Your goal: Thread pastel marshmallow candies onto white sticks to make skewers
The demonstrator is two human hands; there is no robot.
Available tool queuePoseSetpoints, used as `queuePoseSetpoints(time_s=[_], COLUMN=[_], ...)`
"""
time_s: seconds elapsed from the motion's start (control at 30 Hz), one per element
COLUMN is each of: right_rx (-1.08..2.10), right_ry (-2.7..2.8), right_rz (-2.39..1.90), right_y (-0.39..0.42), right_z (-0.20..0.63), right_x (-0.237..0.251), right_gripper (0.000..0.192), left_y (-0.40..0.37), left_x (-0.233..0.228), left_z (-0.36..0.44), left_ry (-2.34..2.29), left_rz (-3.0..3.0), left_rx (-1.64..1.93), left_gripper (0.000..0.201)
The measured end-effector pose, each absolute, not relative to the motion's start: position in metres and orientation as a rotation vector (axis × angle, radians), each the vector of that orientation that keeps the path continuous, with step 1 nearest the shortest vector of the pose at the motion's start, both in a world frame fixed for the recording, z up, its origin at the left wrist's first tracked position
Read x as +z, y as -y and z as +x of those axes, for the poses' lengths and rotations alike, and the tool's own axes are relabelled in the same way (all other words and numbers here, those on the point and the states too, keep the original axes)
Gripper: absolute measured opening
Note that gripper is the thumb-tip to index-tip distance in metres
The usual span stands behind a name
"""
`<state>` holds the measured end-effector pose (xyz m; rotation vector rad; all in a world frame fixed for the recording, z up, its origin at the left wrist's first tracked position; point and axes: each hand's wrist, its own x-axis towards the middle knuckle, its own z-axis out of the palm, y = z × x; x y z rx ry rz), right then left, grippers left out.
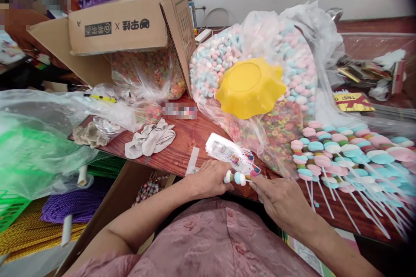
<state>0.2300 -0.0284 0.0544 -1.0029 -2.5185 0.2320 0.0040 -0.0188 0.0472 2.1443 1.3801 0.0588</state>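
Near the table's front edge, a short candy skewer (239, 178) with blue, white and green pieces lies level between my hands. My left hand (211, 176) has its fingers closed around the left end of the candy pieces. At the other end, my right hand (276, 194) pinches the white stick; its fingertips partly hide it. Just beyond the skewer is a stack of printed wrappers or cards (227, 153). To the right lies a pile of candy skewers (334, 149), with pink, blue and white marshmallows and white sticks pointing toward me.
A yellow scalloped bowl (250, 86) rests upside down on clear bags of marshmallows (295, 65) and coloured rings (282, 125). An open cardboard box (120, 24) stands back left. A grey cloth (151, 138) lies at left. A person (22, 30) is at far left.
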Motion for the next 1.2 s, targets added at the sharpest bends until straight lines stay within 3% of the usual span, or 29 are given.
queuePoseSetpoints(time_s=[0.17,0.2,0.3,0.43,0.53,0.7,0.9,0.97,1.03,1.2], right_rx=[0.680,0.806,1.053,0.925,0.720,0.498,1.594,1.751,1.567,0.156], right_ry=[2.247,2.137,1.752,1.528,1.610,1.679,1.334,1.387,1.599,1.936], right_rz=[-1.178,-1.212,-1.255,-1.220,-1.129,-1.042,-1.095,-1.005,-1.028,-1.032], right_y=[0.029,0.030,0.033,0.036,0.035,0.029,0.027,0.025,0.023,0.017], right_z=[0.232,0.232,0.229,0.218,0.206,0.190,0.179,0.177,0.176,0.175], right_x=[0.039,0.035,0.026,0.020,0.021,0.024,0.037,0.037,0.035,0.026], right_gripper=[0.035,0.035,0.031,0.022,0.021,0.016,0.040,0.041,0.039,0.022], left_y=[0.010,0.010,0.014,0.012,-0.004,-0.028,-0.034,-0.034,-0.035,-0.035], left_x=[0.082,0.093,0.109,0.088,0.079,0.101,0.106,0.104,0.102,0.094], left_z=[-0.003,-0.005,-0.011,-0.010,-0.004,0.009,0.015,0.011,0.006,0.000], left_ry=[-1.253,-1.209,-1.087,-1.040,-0.749,-0.518,-0.395,-0.437,-0.515,-0.734], left_rz=[2.521,2.565,2.336,1.340,0.816,0.608,0.516,0.506,0.532,0.655], left_rx=[0.366,0.542,1.073,1.209,1.279,1.403,1.416,1.386,1.360,1.432], left_gripper=[0.066,0.065,0.027,0.032,0.052,0.033,0.035,0.036,0.041,0.044])
